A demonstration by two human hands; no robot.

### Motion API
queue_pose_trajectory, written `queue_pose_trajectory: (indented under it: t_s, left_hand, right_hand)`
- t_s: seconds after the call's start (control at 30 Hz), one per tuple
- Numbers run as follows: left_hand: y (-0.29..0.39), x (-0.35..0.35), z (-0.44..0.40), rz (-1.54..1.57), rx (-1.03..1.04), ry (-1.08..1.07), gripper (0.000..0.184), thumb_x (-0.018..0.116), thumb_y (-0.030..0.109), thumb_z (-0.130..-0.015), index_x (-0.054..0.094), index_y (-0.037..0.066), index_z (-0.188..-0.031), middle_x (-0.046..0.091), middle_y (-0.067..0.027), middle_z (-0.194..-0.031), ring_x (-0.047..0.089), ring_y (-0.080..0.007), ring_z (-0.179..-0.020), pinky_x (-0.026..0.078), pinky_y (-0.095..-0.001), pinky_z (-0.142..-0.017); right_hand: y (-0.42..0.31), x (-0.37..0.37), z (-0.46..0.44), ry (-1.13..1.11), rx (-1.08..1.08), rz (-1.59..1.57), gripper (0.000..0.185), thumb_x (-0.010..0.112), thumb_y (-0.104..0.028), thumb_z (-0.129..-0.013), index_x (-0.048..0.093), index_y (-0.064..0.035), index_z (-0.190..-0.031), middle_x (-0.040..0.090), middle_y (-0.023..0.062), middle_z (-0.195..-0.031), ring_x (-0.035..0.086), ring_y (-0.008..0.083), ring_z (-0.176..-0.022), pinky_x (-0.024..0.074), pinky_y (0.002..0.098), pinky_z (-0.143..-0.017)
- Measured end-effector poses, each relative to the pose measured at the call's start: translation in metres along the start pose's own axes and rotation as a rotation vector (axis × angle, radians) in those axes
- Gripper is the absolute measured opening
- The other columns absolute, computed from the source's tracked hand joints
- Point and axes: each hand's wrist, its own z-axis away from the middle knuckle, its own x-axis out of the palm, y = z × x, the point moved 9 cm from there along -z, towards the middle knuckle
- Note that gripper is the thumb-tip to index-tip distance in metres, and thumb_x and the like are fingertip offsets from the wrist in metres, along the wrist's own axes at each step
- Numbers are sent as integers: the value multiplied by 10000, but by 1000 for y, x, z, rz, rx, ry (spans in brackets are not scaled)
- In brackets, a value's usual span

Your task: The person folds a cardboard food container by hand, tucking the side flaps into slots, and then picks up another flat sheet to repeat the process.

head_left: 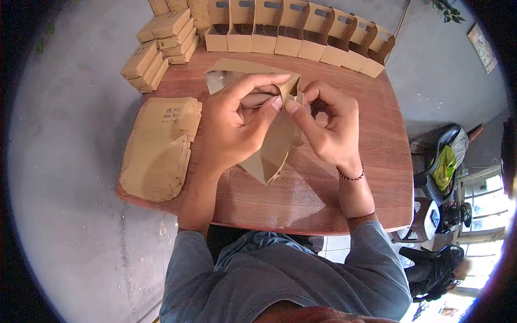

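Note:
A partly folded brown cardboard box is held up over the middle of the table, tilted, with one end pointing toward me. My left hand is closed on its upper edge, thumb and fingers pinching a folded flap. From the other side my right hand pinches the same corner between thumb and curled fingers. Both thumb tips nearly meet at the flap. Part of the box is hidden behind my left hand. To the left lies a stack of flat cardboard blanks with dark print.
Several erected cardboard carriers with handle holes stand in a row along the far edge of the wooden table. Bundles of folded cardboard are piled at the back left. Chairs and a seated person are off to the right.

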Motion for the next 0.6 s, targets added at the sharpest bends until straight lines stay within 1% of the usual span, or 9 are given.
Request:
queue_pose_trajectory:
  t_s: [0.13,0.27,0.33,0.37,0.4,0.43,0.5,0.57,0.6]
  left_hand:
    - [-1,3,-1,-108,-1,-13,332,605,-53,-907,593,-38,-1239,650,-89,-1085,660,-137,-982,517,-228,-825]
    - [-10,1,-2,-151,-32,13,319,621,-48,-898,600,-28,-1216,642,-78,-1032,650,-118,-939,510,-215,-788]
    - [-9,-1,-3,-125,-19,45,317,610,-69,-889,559,-17,-1198,629,-75,-988,638,-105,-914,502,-205,-764]
    - [-8,0,-2,-125,-20,44,317,610,-69,-889,559,-17,-1198,629,-75,-988,638,-105,-914,502,-205,-764]
    - [-6,2,0,-129,-23,57,342,593,-91,-881,514,-3,-1201,623,-78,-970,638,-107,-916,502,-205,-762]
    - [-5,3,1,-134,-27,70,371,576,-113,-872,469,11,-1204,617,-80,-953,638,-109,-918,502,-205,-759]
    - [-8,6,2,-163,-23,59,405,558,-135,-862,431,20,-1214,615,-86,-950,639,-112,-922,508,-210,-763]
    - [-12,10,3,-192,-19,43,441,540,-157,-852,392,28,-1224,614,-91,-948,639,-116,-925,513,-215,-767]
    - [-12,9,2,-142,1,73,424,559,-135,-847,403,27,-1206,634,-109,-920,656,-144,-887,532,-250,-760]
  right_hand:
    - [8,1,0,-12,41,-3,144,718,-97,-811,620,-13,-747,579,83,-597,527,123,-521,430,286,-500]
    - [6,3,-3,-35,73,79,232,764,-187,-811,622,-11,-758,600,91,-614,566,152,-532,464,290,-526]
    - [7,7,-5,-45,107,99,264,783,-224,-806,627,-12,-781,610,95,-622,586,165,-539,482,302,-538]
    - [-3,-3,-7,107,-5,99,285,788,-254,-806,637,-14,-830,622,99,-633,602,180,-546,494,316,-548]
    - [-12,-14,-4,257,-118,100,315,793,-285,-805,647,-16,-880,635,104,-644,618,194,-553,506,330,-558]
    - [-11,-13,-4,256,-117,100,315,793,-285,-805,647,-16,-880,635,104,-644,618,194,-553,506,330,-558]
    - [-5,5,-6,69,-74,90,343,781,-281,-817,660,-21,-1005,656,121,-674,628,205,-557,513,341,-567]
    - [-2,7,-6,14,-16,118,346,775,-273,-820,667,-21,-1031,662,128,-688,629,201,-560,511,331,-564]
    - [3,10,-6,-43,40,145,352,769,-265,-823,675,-21,-1058,668,135,-701,631,197,-562,508,320,-562]
